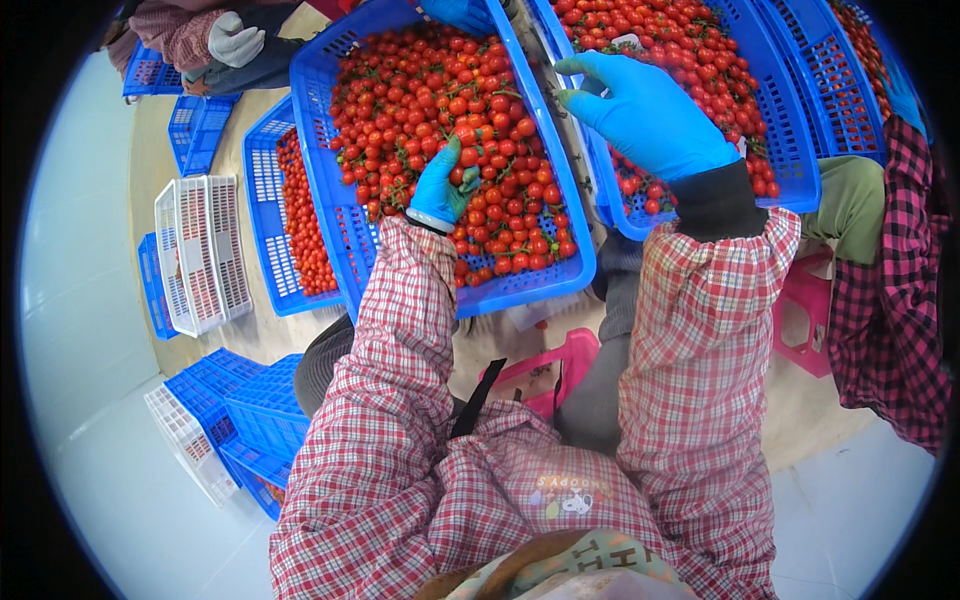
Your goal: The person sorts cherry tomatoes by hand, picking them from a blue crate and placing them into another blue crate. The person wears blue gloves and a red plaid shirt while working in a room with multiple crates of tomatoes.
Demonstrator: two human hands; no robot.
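Observation:
My left hand, in a blue glove with stained fingertips, reaches into a blue plastic basket heaped with red cherry tomatoes. Its fingers curl around a cherry tomato, and other tomatoes touch the fingertips. Some of the tomatoes carry green stems. My right hand, also in a blue glove, hovers over the near left part of a second blue basket of cherry tomatoes. Thumb and fingers are apart there, with nothing visible between them.
Another blue crate of tomatoes stands left of my basket. White crates and blue crates are stacked farther left. Co-workers' gloved hands show at the top, top left and right. A pink stool is below me.

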